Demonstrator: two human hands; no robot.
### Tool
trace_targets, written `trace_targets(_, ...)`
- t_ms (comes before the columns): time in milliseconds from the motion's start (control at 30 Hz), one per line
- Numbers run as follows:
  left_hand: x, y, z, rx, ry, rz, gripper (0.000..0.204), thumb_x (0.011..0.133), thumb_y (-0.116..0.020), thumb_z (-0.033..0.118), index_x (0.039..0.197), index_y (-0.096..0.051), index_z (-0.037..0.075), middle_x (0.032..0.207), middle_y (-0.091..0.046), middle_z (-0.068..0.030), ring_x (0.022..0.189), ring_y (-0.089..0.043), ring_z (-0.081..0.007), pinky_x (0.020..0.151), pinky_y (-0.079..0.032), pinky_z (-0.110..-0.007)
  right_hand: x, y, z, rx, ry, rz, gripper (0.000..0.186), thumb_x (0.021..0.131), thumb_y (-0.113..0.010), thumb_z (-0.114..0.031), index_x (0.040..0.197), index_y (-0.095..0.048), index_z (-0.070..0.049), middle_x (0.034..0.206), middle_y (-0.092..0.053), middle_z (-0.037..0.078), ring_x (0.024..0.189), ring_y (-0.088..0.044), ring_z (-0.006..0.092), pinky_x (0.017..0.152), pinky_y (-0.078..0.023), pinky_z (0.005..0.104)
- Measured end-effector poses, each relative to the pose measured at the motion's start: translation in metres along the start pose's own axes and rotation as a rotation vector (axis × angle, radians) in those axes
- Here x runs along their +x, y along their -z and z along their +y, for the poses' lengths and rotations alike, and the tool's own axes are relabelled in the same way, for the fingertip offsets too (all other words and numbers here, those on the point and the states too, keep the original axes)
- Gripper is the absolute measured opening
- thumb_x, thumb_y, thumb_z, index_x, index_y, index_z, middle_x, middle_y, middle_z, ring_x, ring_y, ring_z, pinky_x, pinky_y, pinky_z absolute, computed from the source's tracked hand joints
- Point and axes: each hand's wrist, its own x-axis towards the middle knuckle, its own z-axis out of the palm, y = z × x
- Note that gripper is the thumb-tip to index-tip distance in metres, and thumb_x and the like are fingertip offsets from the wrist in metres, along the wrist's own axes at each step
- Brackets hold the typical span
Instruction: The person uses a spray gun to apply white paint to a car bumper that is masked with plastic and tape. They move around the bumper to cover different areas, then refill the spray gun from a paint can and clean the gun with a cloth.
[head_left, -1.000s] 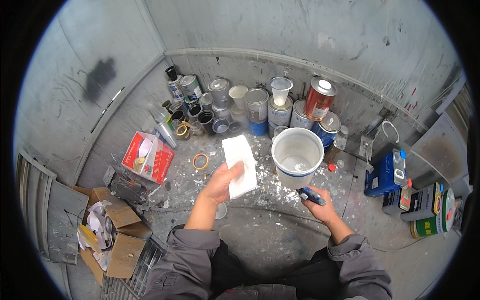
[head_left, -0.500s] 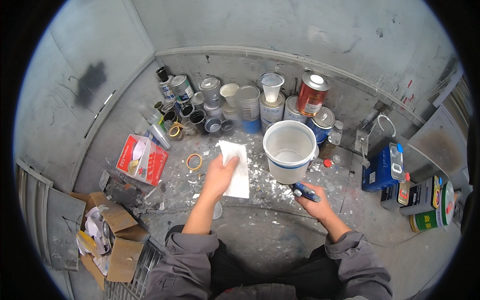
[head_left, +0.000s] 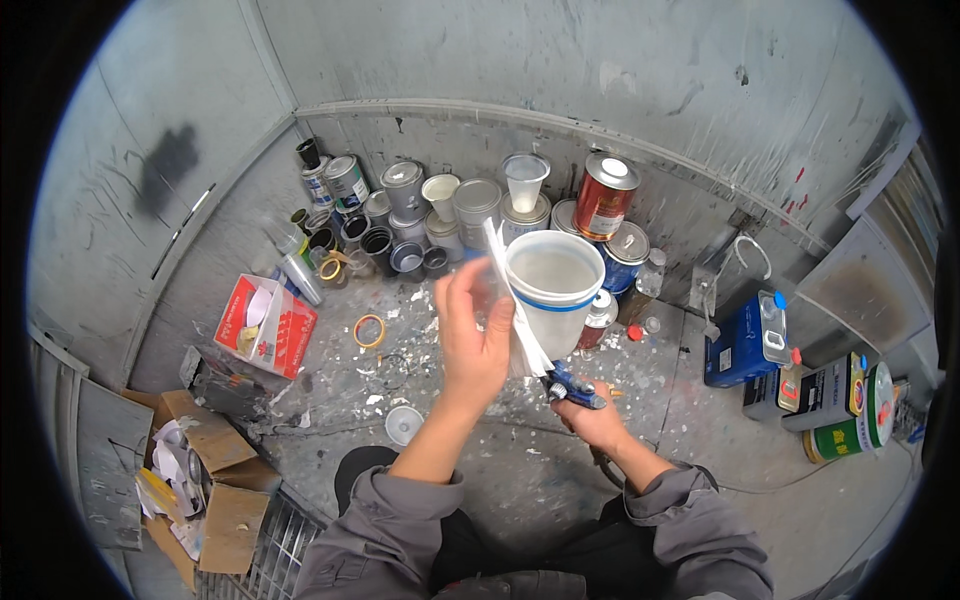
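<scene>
In my right hand (head_left: 600, 418) is the handle of a spray gun (head_left: 572, 390) with a dark blue metal body. A large translucent white cup (head_left: 556, 328) with a blue band sits on top of the gun. My left hand (head_left: 472, 340) holds a folded white wiping sheet (head_left: 524, 325), turned nearly edge-on, right at the left side of the cup. The thumb is on the near side of the sheet and the fingers are bent, slightly blurred. Whether the sheet touches the cup I cannot tell. The cup's open mouth faces up.
Paint cans (head_left: 478, 207) and cups line the back wall, with a red can (head_left: 607, 195) on top. A red-and-white box (head_left: 265, 325), tape roll (head_left: 369, 331) and round white lid (head_left: 403, 425) lie left. A cardboard box (head_left: 235, 520) holds waste. Blue jug (head_left: 745, 340) and other containers stand right.
My left hand has moved right and up, bringing the sheet from flat to edge-on beside the cup. The spray gun and its cup have shifted slightly left. The whole view has shifted a little.
</scene>
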Motion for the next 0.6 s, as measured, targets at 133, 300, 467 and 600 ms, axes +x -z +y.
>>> trace_targets(133, 0.009, -0.015, -0.008, -0.331, -0.041, 0.055, 0.054, 0.115, -0.041, 0.035, 0.152, -0.045, -0.004, 0.132, -0.060, -0.0245, 0.123, -0.061, -0.0354, 0.107, -0.045, -0.040, -0.002, -0.015, -0.003, -0.027, -0.046, -0.052, 0.020, 0.085, -0.070, -0.012, 0.100, -0.070, 0.001, 0.080, -0.070, 0.010, 0.074, -0.061, 0.0149, 0.071, -0.051, 0.0366)
trace_targets(300, -0.014, -0.043, 0.018, -0.167, 0.030, 0.107, 0.072, 0.113, -0.040, 0.042, 0.159, -0.025, -0.011, 0.155, -0.041, -0.0349, 0.143, -0.045, -0.0470, 0.118, -0.035, -0.052, 0.000, -0.033, -0.004, 0.013, -0.010, 0.081, 0.021, 0.087, -0.071, -0.015, 0.101, -0.071, 0.001, 0.087, -0.074, 0.013, 0.080, -0.066, 0.0158, 0.075, -0.053, 0.0377)
trace_targets(467, -0.031, -0.064, 0.052, 0.004, 0.044, 0.151, 0.076, 0.113, -0.041, 0.037, 0.163, -0.008, -0.009, 0.167, -0.015, -0.0344, 0.156, -0.020, -0.0477, 0.125, -0.018, -0.056, 0.013, -0.039, 0.006, -0.010, 0.375, 0.153, 0.047, 0.094, -0.074, -0.014, 0.136, -0.059, 0.001, 0.121, -0.064, 0.011, 0.103, -0.062, 0.0143, 0.088, -0.054, 0.0332)
trace_targets(600, -0.006, -0.031, 0.049, -0.395, 0.304, 0.240, 0.064, 0.115, -0.034, 0.042, 0.151, -0.037, -0.011, 0.149, -0.046, -0.0276, 0.137, -0.050, -0.0359, 0.114, -0.040, -0.047, 0.005, -0.052, 0.006, -0.088, 0.361, 0.202, 0.040, 0.088, -0.070, -0.006, 0.128, -0.070, -0.002, 0.091, -0.075, 0.017, 0.082, -0.068, 0.0141, 0.076, -0.056, 0.0357)
